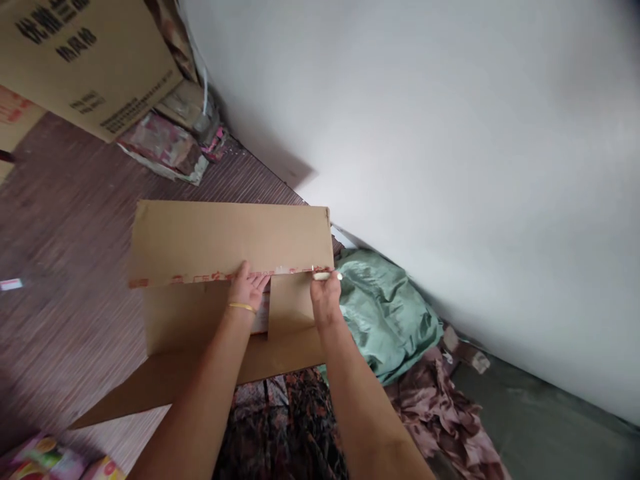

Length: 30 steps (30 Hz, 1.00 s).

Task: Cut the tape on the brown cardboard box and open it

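A brown cardboard box [175, 320] stands in front of me with its top partly open. Its long far flap [230, 237] has torn red-printed tape along the near edge. My left hand [246, 288] is at the middle of that edge, thumb over the flap and fingers stretched beneath it. At the flap's right end, my right hand [326, 297] is closed around a short white pen-like tool [323, 276], whose exact kind I cannot make out. Between my hands a smaller inner flap [290, 300] shows, and something whitish lies inside the box, mostly hidden.
A green cloth bundle [385, 307] lies right of the box, against the white wall [425, 133]. Crumpled pinkish cloth [440, 413] is at lower right. A large printed carton [90, 60] and bricks [165, 143] stand at upper left. Colourful packages [45, 457] lie at lower left.
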Available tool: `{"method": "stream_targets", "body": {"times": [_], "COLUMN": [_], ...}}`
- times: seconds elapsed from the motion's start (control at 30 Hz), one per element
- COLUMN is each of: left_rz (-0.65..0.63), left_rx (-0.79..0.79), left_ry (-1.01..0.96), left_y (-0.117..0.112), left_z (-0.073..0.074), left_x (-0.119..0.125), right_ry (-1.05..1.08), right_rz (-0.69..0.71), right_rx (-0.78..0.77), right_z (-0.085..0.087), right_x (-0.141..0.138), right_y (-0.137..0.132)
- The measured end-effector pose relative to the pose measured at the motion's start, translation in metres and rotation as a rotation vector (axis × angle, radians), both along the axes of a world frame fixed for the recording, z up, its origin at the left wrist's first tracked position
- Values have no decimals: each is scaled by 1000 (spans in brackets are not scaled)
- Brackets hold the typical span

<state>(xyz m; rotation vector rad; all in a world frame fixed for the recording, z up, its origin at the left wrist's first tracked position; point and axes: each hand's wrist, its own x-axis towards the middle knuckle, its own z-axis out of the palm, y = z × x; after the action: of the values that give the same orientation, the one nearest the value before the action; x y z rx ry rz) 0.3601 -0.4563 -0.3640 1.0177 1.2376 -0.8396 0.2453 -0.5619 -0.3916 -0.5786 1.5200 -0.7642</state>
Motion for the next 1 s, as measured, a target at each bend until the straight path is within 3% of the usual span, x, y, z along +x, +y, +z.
{"method": "stream_targets", "body": {"times": [0.07,0.13,0.2,0.33,0.4,0.47,0.6,0.7,0.77,0.87,1.0], "left_rz": [-44,-208,-528,-1271,-1523,-1669,-1794,-1817,-1797,-1755,-1680], "left_rx": [13,14,88,406,443,441,506,361,226,169,116], "left_ry": [-46,-124,-204,-331,-347,-321,-293,-325,-369,-410,-465], "left_y": [2,6,10,11,6,-1,-3,10,20,30,24], "left_z": [0,0,-2,-9,-14,-17,-14,-10,-8,-2,27], "left_x": [-3,-13,-27,-47,-48,-46,-42,-40,-37,-37,-66], "right_ry": [-28,-68,-80,57,117,83,-93,-85,1,243,680], "right_rz": [-52,-83,-83,20,91,168,419,629,713,827,1153], "right_rx": [52,111,126,19,-33,-142,-412,-488,-523,-474,-433], "right_z": [2,9,21,49,62,75,100,122,137,149,141], "right_x": [4,9,13,18,25,42,98,118,105,58,0], "right_y": [-10,-9,-4,7,5,-5,-42,-51,-37,1,30]}}
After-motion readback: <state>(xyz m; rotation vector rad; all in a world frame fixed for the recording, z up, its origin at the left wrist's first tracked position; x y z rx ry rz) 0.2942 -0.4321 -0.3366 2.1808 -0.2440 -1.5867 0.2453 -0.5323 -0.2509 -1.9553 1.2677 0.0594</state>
